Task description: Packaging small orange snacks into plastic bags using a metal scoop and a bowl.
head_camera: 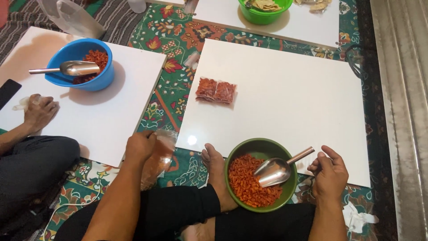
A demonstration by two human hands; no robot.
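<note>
While the scoop lies bowl-down in the red snacks, its handle sticks up over the far right rim of the green bowl, and the right hand sits just beside that handle end, fingers curled loosely, thumb up. From where I stand I cannot tell whether the fingertips actually pinch the handle or merely touch it. The left hand is closed around the mouth of a clear bag, which hangs off the near edge of the white board and already shows orange-red filling low down.

To do this well, I'd say the handle wants a full, firm grasp rather than a fingertip hold, so a loaded scoop doesn't roll. The bag mouth looks bunched; spreading it wide with thumb and fingers and bringing it close over the bowl would let spills fall back in. A modest scoopful, tipped slowly from the narrow lip, should pour cleaner.

The bowl rests against the person's foot, at the board's near edge. Toward the board's left edge lie two filled packets. On the neighbouring board stands a blue bowl with its own scoop, and another person's hand rests near its left edge.
</note>
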